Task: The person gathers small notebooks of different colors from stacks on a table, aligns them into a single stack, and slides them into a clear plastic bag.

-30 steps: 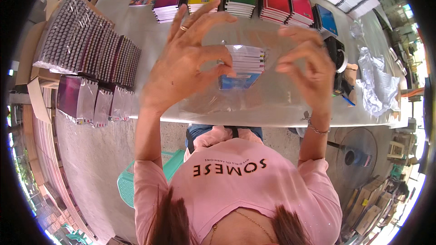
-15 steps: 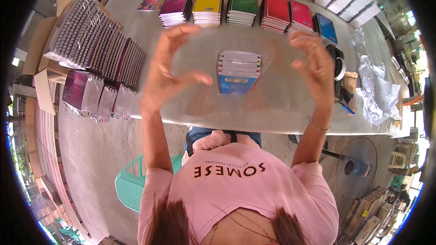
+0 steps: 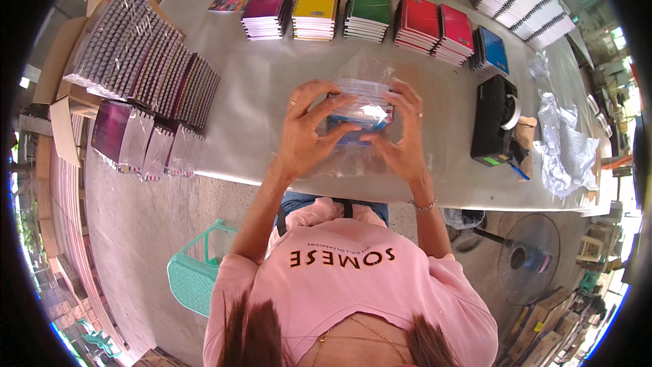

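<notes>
Head view: both hands, left hand [image 3: 309,132] and right hand [image 3: 401,137], have fingers pinching the clear bag [image 3: 367,105] around stacked notebooks near the tabletop [image 3: 258,95] front edge; slick plastic could slip.

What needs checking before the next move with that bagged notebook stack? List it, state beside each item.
1. Both hands on the stack: ok. The left hand and right hand press on the stack of notebooks from either side.
2. Stack inside the clear plastic bag: ok, the film covers it.
3. Bag mouth closed: cannot tell, the hands hide its edges.
4. Stack resting on the table: ok, it sits near the front edge.
5. Tape dispenser nearby: ok, it stands to the right hand's side, untouched.
6. Notebooks squared up inside: cannot tell, glare on the film.
</notes>
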Available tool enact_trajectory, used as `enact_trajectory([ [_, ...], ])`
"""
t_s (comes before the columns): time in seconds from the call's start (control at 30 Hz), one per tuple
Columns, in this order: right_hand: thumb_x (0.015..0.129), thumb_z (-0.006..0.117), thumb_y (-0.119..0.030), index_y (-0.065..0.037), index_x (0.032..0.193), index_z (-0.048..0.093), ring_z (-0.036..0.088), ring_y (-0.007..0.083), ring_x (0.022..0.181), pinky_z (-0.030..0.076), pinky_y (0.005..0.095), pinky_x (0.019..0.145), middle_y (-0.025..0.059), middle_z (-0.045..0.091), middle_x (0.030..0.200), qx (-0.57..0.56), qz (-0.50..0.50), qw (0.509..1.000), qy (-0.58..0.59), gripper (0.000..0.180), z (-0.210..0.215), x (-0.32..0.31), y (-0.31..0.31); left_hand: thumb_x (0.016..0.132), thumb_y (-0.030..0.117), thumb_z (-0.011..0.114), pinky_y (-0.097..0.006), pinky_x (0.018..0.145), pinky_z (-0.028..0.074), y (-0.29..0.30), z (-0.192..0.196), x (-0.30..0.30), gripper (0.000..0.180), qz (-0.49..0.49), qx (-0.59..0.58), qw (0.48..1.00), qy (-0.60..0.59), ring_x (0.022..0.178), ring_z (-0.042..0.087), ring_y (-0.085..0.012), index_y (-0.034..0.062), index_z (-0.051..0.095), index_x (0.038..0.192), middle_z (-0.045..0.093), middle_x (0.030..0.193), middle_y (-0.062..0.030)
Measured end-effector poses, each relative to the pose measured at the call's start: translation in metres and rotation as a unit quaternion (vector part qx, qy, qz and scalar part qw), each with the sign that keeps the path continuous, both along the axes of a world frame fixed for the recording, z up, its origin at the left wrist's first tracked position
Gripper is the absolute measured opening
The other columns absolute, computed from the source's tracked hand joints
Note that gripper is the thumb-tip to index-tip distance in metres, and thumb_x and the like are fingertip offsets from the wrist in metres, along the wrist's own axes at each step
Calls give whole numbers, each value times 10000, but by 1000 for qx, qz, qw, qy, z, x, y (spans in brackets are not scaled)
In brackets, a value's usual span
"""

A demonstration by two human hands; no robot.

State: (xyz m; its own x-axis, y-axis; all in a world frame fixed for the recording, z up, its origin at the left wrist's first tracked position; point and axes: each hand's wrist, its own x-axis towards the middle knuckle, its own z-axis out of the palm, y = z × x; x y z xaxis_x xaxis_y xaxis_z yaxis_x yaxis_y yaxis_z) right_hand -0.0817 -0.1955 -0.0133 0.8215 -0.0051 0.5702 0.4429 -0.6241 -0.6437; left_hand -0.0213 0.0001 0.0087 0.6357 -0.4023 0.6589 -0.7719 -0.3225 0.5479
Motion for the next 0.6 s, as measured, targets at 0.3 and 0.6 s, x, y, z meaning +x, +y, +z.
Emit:
enact_trajectory([
  [0.3,611,879,-175,-112,1205,550,421,329,1266,381,432,1024,172,347,1411,97,47,992,66,682,-2,-3,5,606,156,849,-380,881,467,1,2,0,459,-1,-77,993,95,1030,549,-278,109,653,1018,583,1100,-82],
  [0.6,634,856,-211,-85,1082,642,473,329,1208,422,411,972,178,424,1347,97,42,994,-25,512,-9,5,1,601,163,839,-368,818,479,1,6,10,312,-50,-21,998,17,942,574,-252,89,699,870,625,948,-47],
])
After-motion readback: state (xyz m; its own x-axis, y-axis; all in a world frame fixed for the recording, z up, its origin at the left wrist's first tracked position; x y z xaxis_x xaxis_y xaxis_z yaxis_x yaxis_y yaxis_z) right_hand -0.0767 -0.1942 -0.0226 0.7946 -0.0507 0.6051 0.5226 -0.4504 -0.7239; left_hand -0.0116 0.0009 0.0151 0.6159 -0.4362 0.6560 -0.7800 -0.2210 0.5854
